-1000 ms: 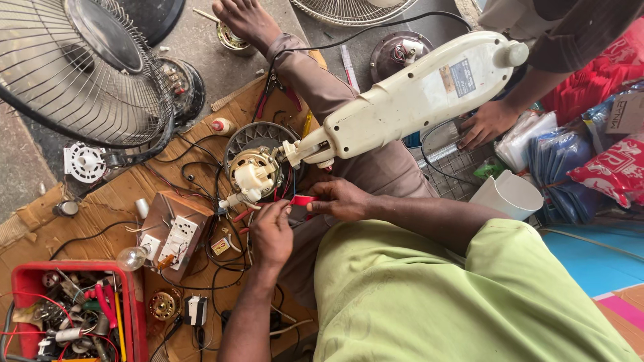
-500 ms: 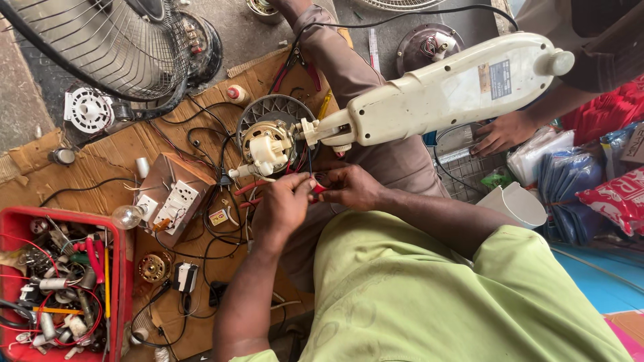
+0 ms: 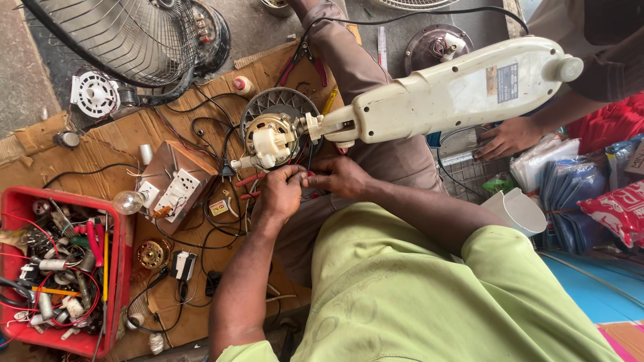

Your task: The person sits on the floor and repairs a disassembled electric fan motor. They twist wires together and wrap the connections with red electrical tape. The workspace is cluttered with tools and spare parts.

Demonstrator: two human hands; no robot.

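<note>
We sat in an informal repair workshop, working on the ground. Flattened cardboard (image 3: 80, 157) served as our bench, strewn with loose wires. A red crate (image 3: 119, 268) held jumbled parts and screwdrivers, a wire fan guard (image 3: 121, 33) and a bare motor (image 3: 268, 137) lay about, and a switchboard with a test bulb (image 3: 127, 201) stood near.

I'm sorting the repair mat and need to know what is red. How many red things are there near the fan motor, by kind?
Red plastic parts tray: 1
Red-handled pliers on the cardboard: 1
Red-capped small bottle: 1
Red-handled tool lying by the left hand: 1
Total: 4
The right hand meets the left below the cream fan motor.
</note>
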